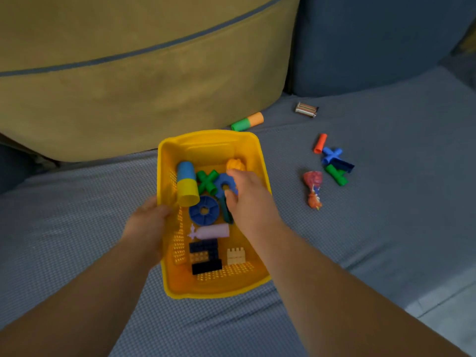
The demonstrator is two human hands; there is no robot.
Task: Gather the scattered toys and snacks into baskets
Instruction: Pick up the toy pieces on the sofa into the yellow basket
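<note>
Left hand [149,222] grips the rim of the yellow basket [208,135]; right hand [248,199] pinches a blue toy [221,179] inside it

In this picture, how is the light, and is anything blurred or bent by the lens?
Head view: light is dim and even, no glare, only soft shadows inside the yellow plastic basket; the right hand pinching the blue arch-shaped toy is slightly smeared; the striped snack wrapper is too soft to read.
</note>
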